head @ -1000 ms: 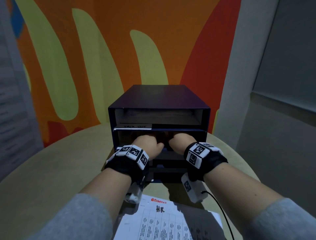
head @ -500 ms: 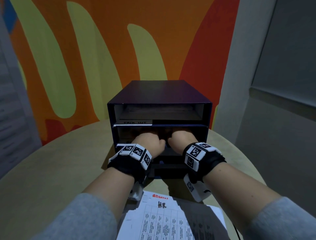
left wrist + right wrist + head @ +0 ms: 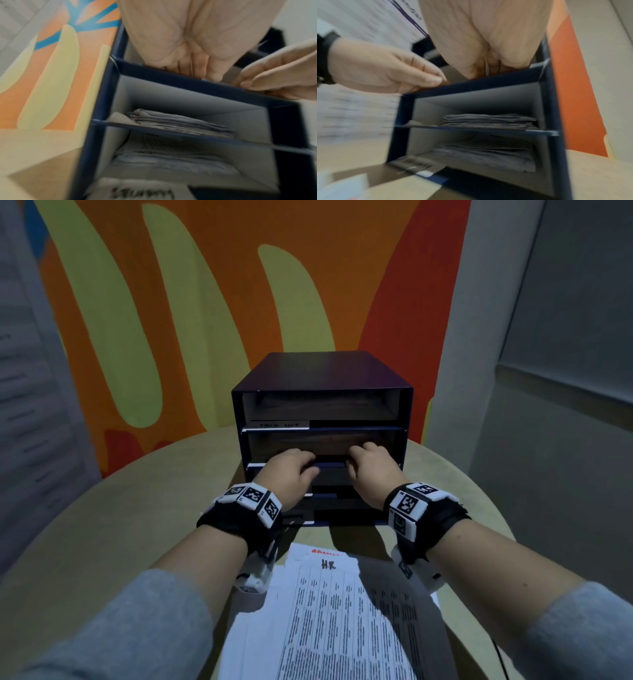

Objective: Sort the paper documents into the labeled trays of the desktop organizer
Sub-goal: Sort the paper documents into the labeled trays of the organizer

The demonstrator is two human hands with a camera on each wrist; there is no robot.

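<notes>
From the head view, a dark blue desktop organizer [image 3: 322, 378] stands on a round beige table [image 3: 102, 529], backed by an orange and yellow-green painted wall [image 3: 205, 285]. Its top tray looks dim inside and carries a white label strip [image 3: 279, 424] on its front lip; the writing is too blurred to read. Both hands reach into the second tray. The left hand [image 3: 291, 474] and the right hand [image 3: 371, 470] have their fingers curled down over that tray's front edge; what they grasp cannot be told from here. Nearer the person, a stack of paper documents [image 3: 329, 618] lies on the table just in front of the organizer, printed in rows of small text, the top sheet hand-marked "HR", with a red heading peeking from a sheet beneath.

In the left wrist view, blurred, the left hand's fingers [image 3: 197, 65] curl behind a blue tray edge and pinch a thin white sheet edge. Two lower trays each hold a pile of folded or rumpled papers [image 3: 180, 123]. The right hand appears at the right, fingertips on the same edge.

In the right wrist view, the right hand's fingers [image 3: 489, 65] likewise pinch a thin sheet behind the edge. The lower trays again show grey paper piles [image 3: 488, 120].
</notes>
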